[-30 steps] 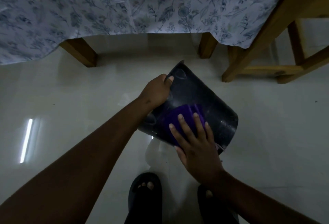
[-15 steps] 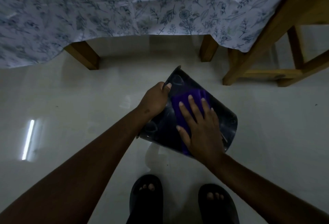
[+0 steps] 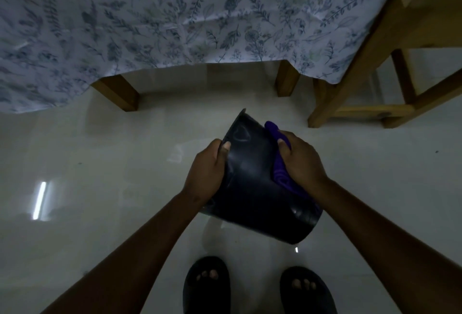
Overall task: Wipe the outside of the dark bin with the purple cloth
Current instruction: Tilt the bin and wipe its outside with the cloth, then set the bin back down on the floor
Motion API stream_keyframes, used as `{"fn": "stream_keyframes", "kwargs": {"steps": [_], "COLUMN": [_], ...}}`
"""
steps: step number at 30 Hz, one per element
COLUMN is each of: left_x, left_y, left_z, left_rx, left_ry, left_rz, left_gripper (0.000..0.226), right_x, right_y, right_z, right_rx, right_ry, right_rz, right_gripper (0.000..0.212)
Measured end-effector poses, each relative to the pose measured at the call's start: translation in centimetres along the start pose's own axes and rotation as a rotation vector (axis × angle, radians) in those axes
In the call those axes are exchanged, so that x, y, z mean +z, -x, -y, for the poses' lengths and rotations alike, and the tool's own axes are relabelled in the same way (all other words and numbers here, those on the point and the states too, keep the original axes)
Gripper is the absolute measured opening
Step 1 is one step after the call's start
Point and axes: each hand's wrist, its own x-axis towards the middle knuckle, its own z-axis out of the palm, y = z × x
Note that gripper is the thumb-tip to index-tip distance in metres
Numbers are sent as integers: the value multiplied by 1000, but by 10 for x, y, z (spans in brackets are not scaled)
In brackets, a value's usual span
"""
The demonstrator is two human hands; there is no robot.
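A dim room with a pale glossy tile floor [image 3: 125,163]. Above it, between both hands, is the dark, round plastic bin [image 3: 255,188], tilted with its rim away. The left hand [image 3: 207,173] pinches the rim. The right hand [image 3: 300,161] closes over the bunched purple cloth [image 3: 278,173], pressing it against the bin's right wall. Long firm strokes, turning the bin between them, would likely work best. The bin's far side, inside and the right fingertips are hidden. Beyond the hands, a floral tablecloth [image 3: 175,19] hangs.

A home room: floral tablecloth [image 3: 175,19], wooden chair [image 3: 390,69], glossy tiled floor [image 3: 100,163].
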Motion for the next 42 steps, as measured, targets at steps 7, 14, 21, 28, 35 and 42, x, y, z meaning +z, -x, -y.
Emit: {"fn": "stream_keyframes", "kwargs": {"steps": [7,14,21,28,35,42], "left_x": [-16,-48,-36,-12,-7,-20], "left_y": [6,1,12,34,51,65], "left_z": [1,-28,-6,21,12,-8], "left_rx": [87,360,683,721,649,456], "left_ry": [-83,-320,-625,-661,-611,-596], "left_rz": [-80,-18,-24,33,146,297], "left_gripper": [36,29,20,19,15,40], "right_x": [-8,-34,-41,-31,-36,-49], "right_y": [40,61,59,66,85,100], "right_z": [12,47,56,32,22,32], "right_rx": [-126,-197,-262,-265,-253,-240], "right_ry": [-181,-370,-339,-205,-157,-186], "right_rz": [-122,-336,-376,-199,-150,-112], "right_gripper": [34,35,44,40,31,31]}}
